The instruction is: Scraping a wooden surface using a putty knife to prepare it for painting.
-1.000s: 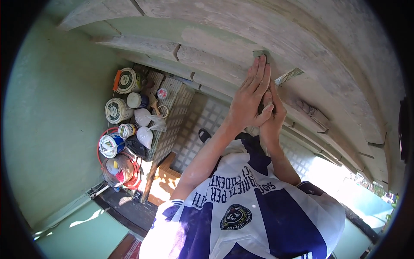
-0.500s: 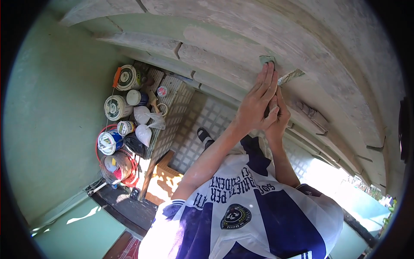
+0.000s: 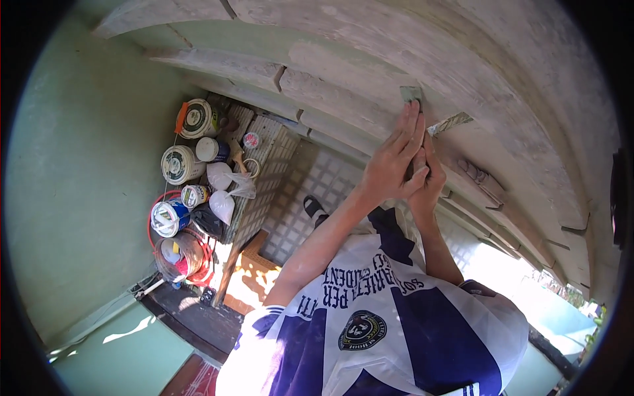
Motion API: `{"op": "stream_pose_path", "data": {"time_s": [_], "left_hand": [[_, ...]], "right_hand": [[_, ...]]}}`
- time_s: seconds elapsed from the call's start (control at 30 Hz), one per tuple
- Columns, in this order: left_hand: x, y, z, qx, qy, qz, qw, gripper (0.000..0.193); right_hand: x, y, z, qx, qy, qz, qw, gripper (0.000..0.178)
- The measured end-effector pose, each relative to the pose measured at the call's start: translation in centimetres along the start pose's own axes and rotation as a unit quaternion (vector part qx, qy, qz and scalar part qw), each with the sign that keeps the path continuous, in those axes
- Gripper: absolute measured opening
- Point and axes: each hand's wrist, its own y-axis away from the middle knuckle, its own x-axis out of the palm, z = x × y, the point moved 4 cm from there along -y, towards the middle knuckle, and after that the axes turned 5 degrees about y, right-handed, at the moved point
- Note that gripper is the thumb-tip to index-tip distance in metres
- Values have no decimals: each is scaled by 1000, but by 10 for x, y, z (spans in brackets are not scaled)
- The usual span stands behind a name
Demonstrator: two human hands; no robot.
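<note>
Both my hands are together, raised against a curved, grey-white ledged surface. My left hand lies with its long fingers pressed forward, fingertips on a small flat grey-green piece that touches the surface. My right hand sits close against it on the right, fingers pointing the same way, partly covered by the left. Something dark shows between the palms, and how far the piece runs under the fingers is hidden. Just right of the fingertips is a slanted, light-edged recess in the surface.
At left, a slatted wooden table bears lidded buckets, clear bags of white powder, a brush and a roll of tape. A clear tub stands nearby. Further ledges curve off to the right. A green wall rises at left.
The grey-green piece looks squarer and flatter against the surface, and my fingertips sit slightly lower. My hands keep the same joined grip, and the view has shifted a little.
</note>
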Motion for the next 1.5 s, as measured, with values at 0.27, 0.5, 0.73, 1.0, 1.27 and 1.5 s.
{"op": "stream_pose_path", "data": {"time_s": [0.27,0.5,0.73,1.0,1.27,1.5], "left_hand": [[0,-6,6,25,31,27,999,75],[-40,-35,8,36,13,-66,997,75],[-8,-10,2,16,35,-6,999,76],[5,-5,-2,33,71,-9,997,74],[-1,-9,-1,11,31,23,999,74],[-1,-11,-3,30,23,17,999,76]], "right_hand": [[4,0,5,1,22,-34,999,39],[28,-41,37,-51,41,35,997,40],[2,-7,9,-7,83,6,997,41],[-11,4,15,-3,90,-44,995,39],[-5,3,9,69,45,-29,996,43],[-6,2,7,45,36,-50,997,39]]}}
